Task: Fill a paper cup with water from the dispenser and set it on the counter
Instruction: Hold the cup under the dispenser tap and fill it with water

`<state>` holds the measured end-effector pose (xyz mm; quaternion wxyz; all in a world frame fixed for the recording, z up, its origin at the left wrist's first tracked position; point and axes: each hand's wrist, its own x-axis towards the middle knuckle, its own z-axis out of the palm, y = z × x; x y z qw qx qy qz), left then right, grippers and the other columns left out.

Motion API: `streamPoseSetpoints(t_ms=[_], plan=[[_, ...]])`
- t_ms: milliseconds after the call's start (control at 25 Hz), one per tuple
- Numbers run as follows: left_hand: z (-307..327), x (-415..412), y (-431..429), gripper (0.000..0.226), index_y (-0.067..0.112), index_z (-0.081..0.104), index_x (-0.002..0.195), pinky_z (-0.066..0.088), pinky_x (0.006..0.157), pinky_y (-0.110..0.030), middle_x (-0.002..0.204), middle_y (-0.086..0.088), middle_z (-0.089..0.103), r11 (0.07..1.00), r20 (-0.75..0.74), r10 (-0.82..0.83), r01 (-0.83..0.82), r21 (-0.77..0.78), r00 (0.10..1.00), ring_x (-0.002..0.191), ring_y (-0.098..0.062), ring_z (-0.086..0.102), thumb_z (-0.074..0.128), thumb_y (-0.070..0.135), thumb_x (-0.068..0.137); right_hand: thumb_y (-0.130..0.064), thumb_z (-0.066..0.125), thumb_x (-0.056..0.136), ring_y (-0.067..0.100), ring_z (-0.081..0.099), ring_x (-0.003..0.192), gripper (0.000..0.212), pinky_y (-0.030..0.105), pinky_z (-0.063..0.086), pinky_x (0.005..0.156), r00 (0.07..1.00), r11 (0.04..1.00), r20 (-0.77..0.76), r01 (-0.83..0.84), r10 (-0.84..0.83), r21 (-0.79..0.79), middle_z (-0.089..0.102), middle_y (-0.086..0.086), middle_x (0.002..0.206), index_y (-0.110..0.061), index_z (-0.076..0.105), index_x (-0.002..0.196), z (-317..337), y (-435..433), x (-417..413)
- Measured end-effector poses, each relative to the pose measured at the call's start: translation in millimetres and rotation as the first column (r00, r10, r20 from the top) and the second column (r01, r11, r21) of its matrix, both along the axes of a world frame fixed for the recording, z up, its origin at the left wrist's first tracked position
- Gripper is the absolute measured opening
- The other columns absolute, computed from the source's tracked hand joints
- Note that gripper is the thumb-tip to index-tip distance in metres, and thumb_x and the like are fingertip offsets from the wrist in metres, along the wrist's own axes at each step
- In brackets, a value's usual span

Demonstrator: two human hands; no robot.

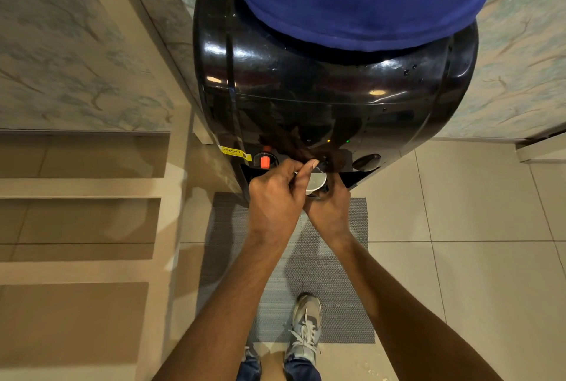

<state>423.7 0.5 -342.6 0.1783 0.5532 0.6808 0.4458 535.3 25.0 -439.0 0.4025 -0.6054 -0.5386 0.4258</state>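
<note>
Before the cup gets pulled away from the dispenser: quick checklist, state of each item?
1. Paper cup under the middle tap, between the red tap and the round knob on the right: ok.
2. Right hand holding the cup from below: ok.
3. Left hand up at the tap, thumb above the rim: ok.
4. Water level: cannot tell, the inside is not readable.
5. Water flowing: cannot tell.
6. Counter for set-down: cannot tell, not identifiable in view.

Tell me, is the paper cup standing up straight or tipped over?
Upright. The paper cup shows its round open mouth facing up under the dispenser taps, held from below by the right hand.
</note>
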Motion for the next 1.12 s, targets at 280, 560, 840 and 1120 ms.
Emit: streamPoseSetpoints(t_ms=[280,560,840,1120], plan=[[0.2,-3.2,-7.5,0.02,0.001,0.075,0.085,0.036,0.052,-0.002,0.059,0.001,0.066,0.999,-0.019,-0.024,0.024,-0.03,1.0,0.049,0.007,0.045,0.076,0.019,0.093,-0.045,0.086,0.068,0.005,0.075,0.091,0.062,0.034,0.064,0.076,1.0,1.0,0.002,-0.001,0.001,0.006,0.075,-0.02,0.101,-0.021,0.063,0.121,0.2,-4.1,2.1],[1.6,-2.7,-9.8,0.018,0.001,0.076,0.087,0.04,0.052,-0.001,0.061,-0.002,0.069,0.999,-0.026,-0.031,0.03,-0.018,0.999,0.052,0.007,0.049,0.077,0.018,0.092,-0.05,0.082,0.063,-0.001,0.072,0.087,0.059,0.012,0.054,0.065,0.999,0.999,-0.032,0.021,-0.022,-0.035,0.072,-0.03,0.095,-0.022,0.064,0.112,10.7,-8.4,0.0],[1.7,-3.8,-10.1,0.019,-0.001,0.076,0.087,0.037,0.051,-0.002,0.058,-0.002,0.067,0.999,-0.022,-0.045,0.045,-0.009,0.999,0.046,0.008,0.043,0.078,0.018,0.092,-0.057,0.079,0.058,-0.009,0.069,0.082,0.051,0.009,0.051,0.063,0.999,0.998,-0.004,0.033,-0.033,-0.051,0.068,-0.04,0.09,-0.036,0.058,0.1,17.6,-10.7,-1.1],[3.7,-4.9,-10.4,0.019,-0.001,0.075,0.088,0.037,0.053,-0.003,0.06,-0.004,0.068,0.998,-0.033,-0.068,0.068,0.003,0.997,0.052,0.0,0.05,0.077,0.016,0.093,-0.052,0.083,0.059,-0.008,0.07,0.084,0.05,0.008,0.051,0.063,0.999,0.998,-0.029,0.039,-0.04,-0.04,0.07,-0.037,0.091,-0.037,0.06,0.101,15.8,-13.1,-0.8]])
